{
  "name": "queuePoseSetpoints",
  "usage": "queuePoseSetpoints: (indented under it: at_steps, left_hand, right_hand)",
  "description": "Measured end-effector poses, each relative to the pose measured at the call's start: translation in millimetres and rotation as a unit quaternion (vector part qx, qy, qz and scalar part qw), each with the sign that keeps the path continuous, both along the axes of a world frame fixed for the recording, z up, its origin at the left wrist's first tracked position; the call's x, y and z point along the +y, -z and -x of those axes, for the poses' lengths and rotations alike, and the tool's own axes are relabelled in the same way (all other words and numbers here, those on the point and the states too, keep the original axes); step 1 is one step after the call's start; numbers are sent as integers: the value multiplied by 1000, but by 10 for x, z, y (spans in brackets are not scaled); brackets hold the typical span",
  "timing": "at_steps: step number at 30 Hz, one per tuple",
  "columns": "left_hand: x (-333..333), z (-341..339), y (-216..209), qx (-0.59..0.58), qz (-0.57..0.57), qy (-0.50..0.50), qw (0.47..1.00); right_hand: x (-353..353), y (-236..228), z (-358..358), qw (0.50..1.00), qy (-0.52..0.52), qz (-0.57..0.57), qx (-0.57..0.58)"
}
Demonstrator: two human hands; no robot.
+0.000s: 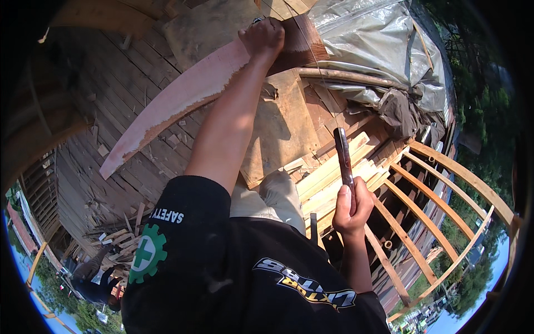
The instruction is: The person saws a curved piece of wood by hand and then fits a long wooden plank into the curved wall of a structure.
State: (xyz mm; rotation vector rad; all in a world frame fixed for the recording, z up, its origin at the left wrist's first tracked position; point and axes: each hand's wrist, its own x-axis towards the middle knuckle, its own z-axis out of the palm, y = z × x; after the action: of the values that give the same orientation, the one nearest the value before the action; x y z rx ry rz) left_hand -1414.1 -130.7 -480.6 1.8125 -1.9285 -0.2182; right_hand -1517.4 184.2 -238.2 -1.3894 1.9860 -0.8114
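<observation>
A large curved timber [183, 92] lies across the upper middle, pale pink on its face, with a rough brown near edge and a dark, thick block end at the right. My left hand [263, 40] is closed at its far edge beside the block end; the fingertips are hidden. A small shiny bit shows just beyond that fist, too small to name. My right hand [355, 207] is wrapped round a long dark brown handle [343, 156]. From the handle's far end a thin, line-like strip [327, 92] runs up past the block end; I cannot tell whether it is a blade or a cord.
A plywood sheet [281, 128] lies below the timber. Grey plastic sheeting [367, 44] and a pole [350, 77] are at the upper right. Pale boards [334, 172] and open roof framing [411, 256] lie right. Another person [97, 278] is at the lower left, near scrap wood.
</observation>
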Motion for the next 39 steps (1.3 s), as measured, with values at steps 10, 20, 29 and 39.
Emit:
queuePoseSetpoints:
  at_steps: [10, 20, 29, 39]
  left_hand:
    - [-45, 0, 23, -22, -38, 29, 999]
    - [33, -55, 101, -31, -3, 8, 1000]
    - [43, 49, -67, -24, -29, 23, 999]
    - [-134, -84, -6, -47, -3, 20, 999]
  right_hand:
    - [495, -300, 65, 999, -10, -28, 16]
    - [-1034, 286, -143, 999, 25, 21, -36]
    - [-699, 327, -85, 1000, 12, 14, -11]
    - [185, -262, 62, 999, 8, 3, -32]
